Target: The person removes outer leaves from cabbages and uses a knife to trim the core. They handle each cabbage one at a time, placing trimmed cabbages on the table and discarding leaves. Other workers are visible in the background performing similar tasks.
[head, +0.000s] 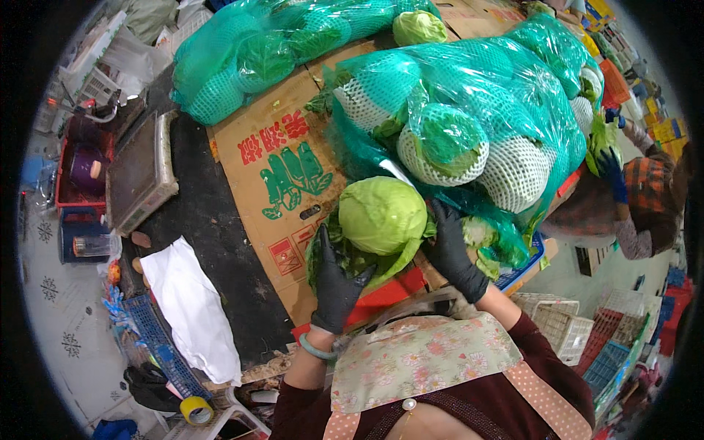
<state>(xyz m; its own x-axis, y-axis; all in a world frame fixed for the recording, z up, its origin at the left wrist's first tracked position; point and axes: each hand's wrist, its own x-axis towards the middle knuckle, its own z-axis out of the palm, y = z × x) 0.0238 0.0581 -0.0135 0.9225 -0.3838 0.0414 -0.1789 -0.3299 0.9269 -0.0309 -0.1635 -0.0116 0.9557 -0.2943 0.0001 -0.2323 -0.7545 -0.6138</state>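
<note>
A round green cabbage (382,215) with loose outer leaves is held between my gloved hands above a printed cardboard sheet (247,187). My left hand (336,280), in a black glove, grips its lower left leaves. On the other side my right hand (452,247), also in black, has its fingers at the cabbage's right edge, partly hidden by leaves. Just beyond lies a green plastic bag (495,71) with several cabbages in white foam nets (514,173). Cut leaves (484,247) lie to the right of my right hand.
Another green bag of netted cabbages (264,60) and a single cabbage (419,27) lie at the far side. To the left are a scale (140,176), a white cloth (190,308) and yellow tape (196,410). A co-worker (649,192) holds a leafy vegetable at right; crates (555,324) stand below.
</note>
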